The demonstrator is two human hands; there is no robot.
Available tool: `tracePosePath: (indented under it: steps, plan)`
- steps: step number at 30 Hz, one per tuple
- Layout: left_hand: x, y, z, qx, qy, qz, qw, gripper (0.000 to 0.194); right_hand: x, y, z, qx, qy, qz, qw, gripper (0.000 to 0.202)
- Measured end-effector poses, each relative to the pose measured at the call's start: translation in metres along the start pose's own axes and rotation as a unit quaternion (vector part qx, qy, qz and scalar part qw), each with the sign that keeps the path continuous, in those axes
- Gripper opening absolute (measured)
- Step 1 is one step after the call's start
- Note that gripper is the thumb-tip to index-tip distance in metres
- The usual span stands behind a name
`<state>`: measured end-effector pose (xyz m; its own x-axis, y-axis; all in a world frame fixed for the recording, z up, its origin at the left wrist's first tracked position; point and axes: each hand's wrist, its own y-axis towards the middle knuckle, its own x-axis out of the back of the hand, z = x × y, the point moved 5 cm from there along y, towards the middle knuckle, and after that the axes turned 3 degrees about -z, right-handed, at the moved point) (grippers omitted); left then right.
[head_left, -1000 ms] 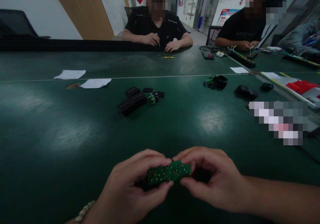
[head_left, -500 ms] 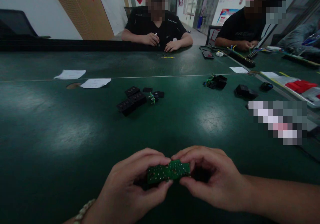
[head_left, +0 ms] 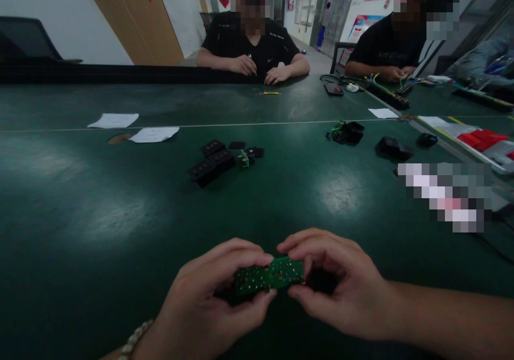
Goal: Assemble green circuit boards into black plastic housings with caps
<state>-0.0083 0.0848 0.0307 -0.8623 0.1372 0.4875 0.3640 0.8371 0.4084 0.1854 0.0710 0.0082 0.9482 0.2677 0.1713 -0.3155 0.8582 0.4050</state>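
Observation:
A small green circuit board (head_left: 286,272) with rows of solder points is held low over the dark green table (head_left: 152,215). My left hand (head_left: 225,287) grips its left part between thumb and fingers. At the board's right end, my right hand (head_left: 341,279) has its fingers curled, with a finger against the edge and the thumb just below. Its upper fingertips stand a little off the board's top edge. The underside of the board is hidden.
Several black housings (head_left: 212,162) and a small green-edged part (head_left: 244,158) lie mid-table. Farther right are black parts with wires (head_left: 347,132) and a black object (head_left: 393,148). White papers (head_left: 155,134) lie left. Two people sit across the table.
The upper fingers of my right hand have lifted slightly off the board's top edge. The board has shifted very slightly left, still in my left hand.

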Motion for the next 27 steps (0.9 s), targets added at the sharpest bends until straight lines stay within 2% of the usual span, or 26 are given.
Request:
tracePosePath:
  steps: [11,17,27]
  plan:
    - [0.0022,-0.0046,0.0026,-0.009,0.007,-0.021,1.0,0.037,-0.0014,-0.0005,-0.0051,-0.035,0.0,0.01,0.999,0.052]
    - [0.0023,-0.0046,0.0024,-0.012,0.011,-0.019,1.0,0.038,-0.002,0.0012,-0.0073,-0.049,-0.014,0.012,0.999,0.049]
    - [0.0033,-0.0032,0.0009,-0.005,-0.004,-0.017,1.0,0.035,0.0012,0.0039,-0.0014,-0.006,-0.038,0.014,0.999,0.039]
